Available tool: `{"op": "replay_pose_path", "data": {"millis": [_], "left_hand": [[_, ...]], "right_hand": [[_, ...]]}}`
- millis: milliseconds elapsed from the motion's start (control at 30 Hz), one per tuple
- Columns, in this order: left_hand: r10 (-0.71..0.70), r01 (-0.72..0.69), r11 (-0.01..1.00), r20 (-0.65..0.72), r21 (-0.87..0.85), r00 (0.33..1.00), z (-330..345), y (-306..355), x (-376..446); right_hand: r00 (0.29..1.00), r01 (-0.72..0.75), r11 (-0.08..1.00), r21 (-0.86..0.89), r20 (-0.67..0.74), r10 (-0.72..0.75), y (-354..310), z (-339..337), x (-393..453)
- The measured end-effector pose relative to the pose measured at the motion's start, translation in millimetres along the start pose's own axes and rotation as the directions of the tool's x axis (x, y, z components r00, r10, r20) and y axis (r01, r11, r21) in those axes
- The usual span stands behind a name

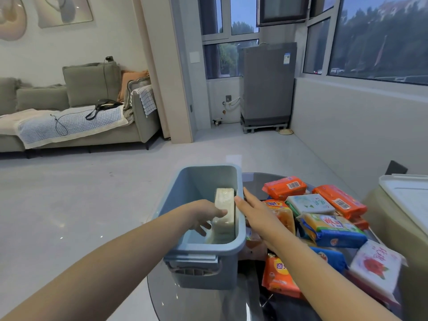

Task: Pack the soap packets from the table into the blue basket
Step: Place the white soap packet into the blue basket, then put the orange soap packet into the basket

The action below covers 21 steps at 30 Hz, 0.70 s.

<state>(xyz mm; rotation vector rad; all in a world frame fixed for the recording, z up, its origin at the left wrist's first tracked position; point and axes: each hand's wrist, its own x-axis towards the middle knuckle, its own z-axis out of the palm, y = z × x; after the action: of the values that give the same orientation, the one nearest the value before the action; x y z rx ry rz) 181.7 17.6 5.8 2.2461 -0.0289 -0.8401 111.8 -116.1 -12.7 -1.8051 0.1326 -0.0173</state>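
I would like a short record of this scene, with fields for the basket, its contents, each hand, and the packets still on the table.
basket: blue basket on the glass table, left of the pile
contents: pale soap packets, on edge along the right wall
left hand: left hand inside basket, gripping those packets
right hand: right hand open, at the basket's right rim
still outside: pile of soap packets, orange, blue, white
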Motion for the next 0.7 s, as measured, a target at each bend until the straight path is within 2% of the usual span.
{"op": "replay_pose_path", "data": {"millis": [100,233,367,467,533,600,700], "left_hand": [[0.073,-0.06,0.992,-0.111,0.114,0.991,1.3,8.1,-6.5],[0.249,-0.258,0.966,-0.226,-0.01,0.942,3.9,12.8,-24.0],[0.432,-0.484,0.875,-0.423,-0.016,0.796,17.5,13.7,-49.0],[0.534,-0.603,0.797,-0.498,0.029,0.683,36.7,18.9,-63.0],[0.572,-0.651,0.758,-0.52,0.039,0.634,54.1,25.2,-66.6],[0.598,-0.68,0.732,-0.509,0.033,0.619,72.7,32.1,-64.4],[0.603,-0.677,0.736,-0.453,0.001,0.656,96.6,41.7,-52.8]], "right_hand": [[1.0,0.023,1.0,0.015,-0.013,-0.023,1.7,-1.7,-5.5],[0.997,0.054,0.998,0.013,-0.059,-0.053,6.8,-10.4,-14.2],[0.986,0.088,0.996,-0.03,-0.141,-0.091,15.1,-25.7,-22.5],[0.97,0.14,0.989,-0.043,-0.192,-0.145,20.3,-40.7,-30.2],[0.956,0.154,0.987,-0.055,-0.243,-0.163,25.3,-52.8,-33.8],[0.943,0.152,0.984,-0.091,-0.285,-0.172,30.9,-65.0,-36.2],[0.936,0.129,0.985,-0.112,-0.313,-0.158,39.0,-81.6,-36.0]]}}
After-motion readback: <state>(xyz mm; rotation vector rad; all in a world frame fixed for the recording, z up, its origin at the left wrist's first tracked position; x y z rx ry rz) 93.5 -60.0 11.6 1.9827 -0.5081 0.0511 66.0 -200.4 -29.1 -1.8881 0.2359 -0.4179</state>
